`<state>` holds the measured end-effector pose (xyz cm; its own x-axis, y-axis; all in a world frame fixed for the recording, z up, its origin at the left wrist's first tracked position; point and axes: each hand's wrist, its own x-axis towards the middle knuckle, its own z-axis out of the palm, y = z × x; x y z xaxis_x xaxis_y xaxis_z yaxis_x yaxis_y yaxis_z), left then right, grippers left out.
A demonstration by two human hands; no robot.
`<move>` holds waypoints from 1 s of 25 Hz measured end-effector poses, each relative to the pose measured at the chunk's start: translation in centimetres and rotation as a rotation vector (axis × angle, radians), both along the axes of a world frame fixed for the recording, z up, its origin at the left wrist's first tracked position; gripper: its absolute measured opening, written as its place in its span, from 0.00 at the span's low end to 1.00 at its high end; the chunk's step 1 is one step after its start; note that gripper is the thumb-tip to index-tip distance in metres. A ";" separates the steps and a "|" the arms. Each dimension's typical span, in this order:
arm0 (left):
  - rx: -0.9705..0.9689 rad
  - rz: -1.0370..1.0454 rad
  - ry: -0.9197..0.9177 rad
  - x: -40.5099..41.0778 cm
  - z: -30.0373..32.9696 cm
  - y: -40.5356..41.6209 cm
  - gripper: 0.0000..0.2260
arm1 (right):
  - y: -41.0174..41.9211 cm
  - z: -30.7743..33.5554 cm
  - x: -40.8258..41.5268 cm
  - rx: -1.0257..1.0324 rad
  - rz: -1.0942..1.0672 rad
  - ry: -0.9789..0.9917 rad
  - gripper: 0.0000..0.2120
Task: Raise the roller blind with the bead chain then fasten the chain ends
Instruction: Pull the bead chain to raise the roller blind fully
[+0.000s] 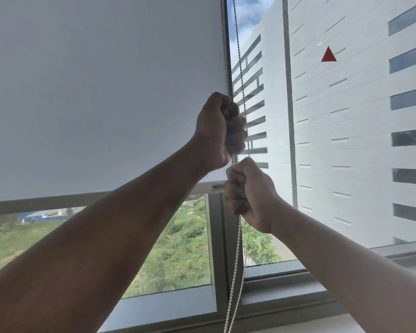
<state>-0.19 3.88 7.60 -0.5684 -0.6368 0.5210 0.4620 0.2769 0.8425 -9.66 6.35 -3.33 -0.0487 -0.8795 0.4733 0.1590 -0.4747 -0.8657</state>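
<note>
A white roller blind (101, 92) covers most of the left window pane, and its bottom bar (211, 187) hangs a little above the lower frame rail. The bead chain (238, 44) runs down along the blind's right edge. My left hand (220, 133) is fisted around the chain at mid-height. Directly below it, my right hand (247, 191) is fisted on the same chain. Under my right hand the chain's strands (234, 280) hang loose towards the sill.
The grey window frame post (217, 248) stands behind the chain. A second vertical bar (289, 104) divides the right pane, which bears a red triangle sticker (328, 55). A white building and green trees lie outside. The sill (298, 280) runs along the bottom.
</note>
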 end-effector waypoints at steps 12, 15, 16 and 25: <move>0.044 0.047 -0.047 -0.8 -11.7 -1.5 0.13 | 0.0 -10.1 -2.2 0.214 0.070 0.202 0.15; 0.039 0.096 -0.058 -0.4 -12.6 -1.8 0.13 | 0.5 -8.8 -3.7 0.216 -0.012 0.530 0.11; 0.031 0.097 -0.057 -0.2 -12.6 -1.9 0.14 | 0.5 -7.6 -4.2 0.205 -0.052 0.604 0.08; 0.044 0.015 -0.122 -0.6 -12.2 -1.8 0.14 | 0.0 8.9 -2.6 0.064 0.013 0.028 0.12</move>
<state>-0.80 2.05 -4.58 -0.6165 -0.6661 0.4197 0.3511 0.2445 0.9038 -12.30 6.32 5.61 -0.0249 -0.9086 0.4169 0.1400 -0.4161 -0.8985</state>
